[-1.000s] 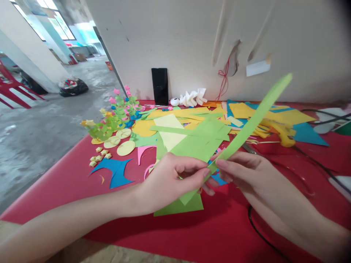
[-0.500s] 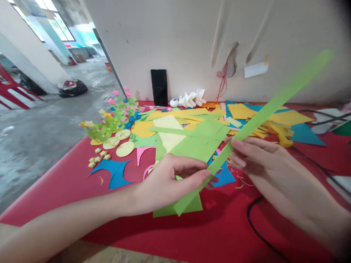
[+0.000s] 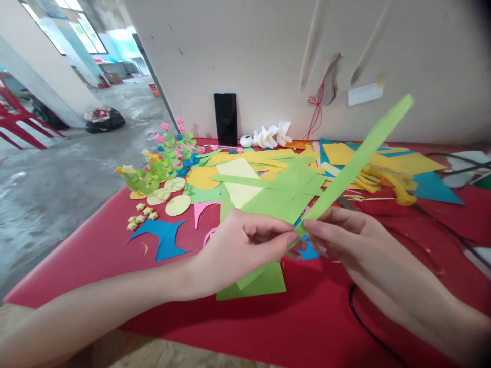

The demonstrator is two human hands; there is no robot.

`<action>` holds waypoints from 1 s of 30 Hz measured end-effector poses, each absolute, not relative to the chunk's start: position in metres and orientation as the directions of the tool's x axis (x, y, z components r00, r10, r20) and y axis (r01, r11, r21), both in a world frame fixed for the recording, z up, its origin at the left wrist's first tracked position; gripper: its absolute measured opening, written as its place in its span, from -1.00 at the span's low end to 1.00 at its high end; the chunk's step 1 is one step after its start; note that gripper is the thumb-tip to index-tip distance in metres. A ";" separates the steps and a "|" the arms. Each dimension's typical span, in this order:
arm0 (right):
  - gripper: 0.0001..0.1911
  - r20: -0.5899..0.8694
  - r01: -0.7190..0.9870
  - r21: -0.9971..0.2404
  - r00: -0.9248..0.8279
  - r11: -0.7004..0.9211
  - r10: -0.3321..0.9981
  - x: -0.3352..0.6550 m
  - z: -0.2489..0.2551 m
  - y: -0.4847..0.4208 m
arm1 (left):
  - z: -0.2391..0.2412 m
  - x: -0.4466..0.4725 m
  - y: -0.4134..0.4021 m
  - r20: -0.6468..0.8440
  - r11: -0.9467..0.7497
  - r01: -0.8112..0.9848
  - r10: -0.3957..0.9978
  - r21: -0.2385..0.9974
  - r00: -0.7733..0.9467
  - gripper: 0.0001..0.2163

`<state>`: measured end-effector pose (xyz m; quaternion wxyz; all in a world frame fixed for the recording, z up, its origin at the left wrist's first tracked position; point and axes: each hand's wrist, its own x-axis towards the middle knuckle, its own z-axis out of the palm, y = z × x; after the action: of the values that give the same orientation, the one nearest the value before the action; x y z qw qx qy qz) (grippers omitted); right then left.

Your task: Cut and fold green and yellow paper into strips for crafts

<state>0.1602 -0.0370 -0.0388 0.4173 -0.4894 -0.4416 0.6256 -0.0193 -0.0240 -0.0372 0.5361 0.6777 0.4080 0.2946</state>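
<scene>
And here's the light-green paper strip (image 3: 356, 161), up above the table, slanting away to the far right! The left hand (image 3: 233, 250) pinches it between thumb and fingers; the right hand (image 3: 355, 237) grips it just beside, fingertips nearly meeting. Half a second ago the right hand was farther right along the strip, whose blurred far end reached higher and more to the right; now it's back close, while the left hand barely shifts.

Below, green paper sheets (image 3: 287, 197) overlap on the red table covering (image 3: 207, 327). To the left, a blue paper scrap (image 3: 164, 237), little pale-yellow stars (image 3: 140, 219) and pale-yellow discs (image 3: 178, 205). On the far side, a black phone (image 3: 226, 120) leans against the whitish panel (image 3: 268, 56). Out left: grey concrete floor (image 3: 95, 168), a stuffed black bag (image 3: 115, 121), a red plastic chair (image 3: 23, 122).
</scene>
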 end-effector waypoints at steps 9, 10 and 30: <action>-0.84 -0.139 -0.153 -0.976 -0.096 -0.153 0.986 0.173 -0.033 -0.029 | -0.034 -0.020 -0.024 0.012 -0.133 0.196 0.856 0.972 0.517 -0.87; -0.83 -0.125 -0.162 -0.977 -0.085 -0.137 0.989 0.176 -0.033 -0.027 | -0.034 -0.020 -0.025 0.023 -0.144 0.197 0.857 0.970 0.514 -0.87; -0.95 -0.196 -0.272 -0.928 -0.222 -0.254 0.955 0.147 -0.044 -0.050 | -0.036 -0.019 -0.029 0.124 -0.272 0.248 0.867 0.930 0.483 -0.88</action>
<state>0.1466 -0.0496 -0.0440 0.4582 -0.4231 -0.4038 0.6693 -0.0194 -0.0286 -0.0356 0.4650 0.7249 0.3845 0.3324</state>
